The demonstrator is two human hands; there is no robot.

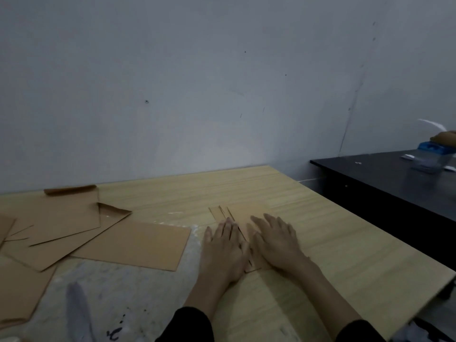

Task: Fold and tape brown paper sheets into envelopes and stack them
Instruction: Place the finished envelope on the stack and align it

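Note:
A small stack of folded brown paper envelopes point(243, 212) lies on the light wooden table point(345, 243), slightly fanned at its far left edge. My left hand point(223, 250) lies flat on the stack's left part, fingers straight. My right hand point(276, 239) presses flat on its right part, fingers spread. Both hands cover most of the stack. To the left lie several loose brown paper sheets point(133, 243), some with folded flaps point(111, 211), overlapping one another.
A blue tape dispenser point(434, 148) with a brown tape roll stands on a dark table point(385, 178) at the right, beyond a gap. A grey wall rises behind the table. A blurred pale object point(77, 309) sits near the front left, on a whitish worn patch.

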